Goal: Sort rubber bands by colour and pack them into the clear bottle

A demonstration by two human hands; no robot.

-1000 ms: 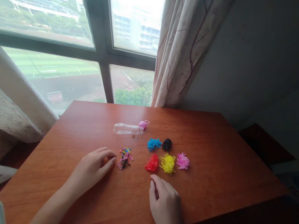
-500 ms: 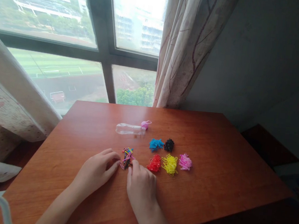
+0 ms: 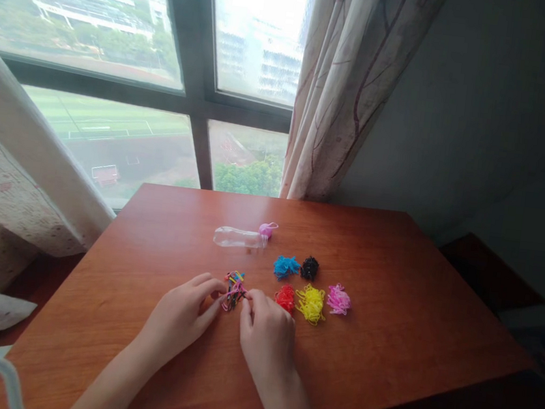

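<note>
A small mixed pile of coloured rubber bands (image 3: pixel 234 285) lies on the table between my two hands. At the pile's left edge, the thumb and fingertips of my left hand (image 3: pixel 183 316) are closed together; what they hold is too small to make out. From the right, my right hand (image 3: pixel 268 332) pinches a dark rubber band (image 3: pixel 246 297) at the pile's edge. Just beyond that hand sits a heap of red bands (image 3: pixel 285 296), partly covered by its knuckles. A yellow heap (image 3: pixel 311 303) and a pink heap (image 3: pixel 339 299) lie farther right.
Behind these are a blue heap (image 3: pixel 286 267) and a black heap (image 3: pixel 309 268). A clear plastic bottle (image 3: pixel 236 238) lies on its side, a pink cap (image 3: pixel 265 230) at its mouth. The wooden table (image 3: pixel 384 263) reaches toward the window; curtains (image 3: pixel 333 106) hang beside it.
My right hand has shifted slightly right, away from the mixed pile's middle, and now partly covers the red heap. My left hand has edged toward the pile. The view has shifted slightly.
</note>
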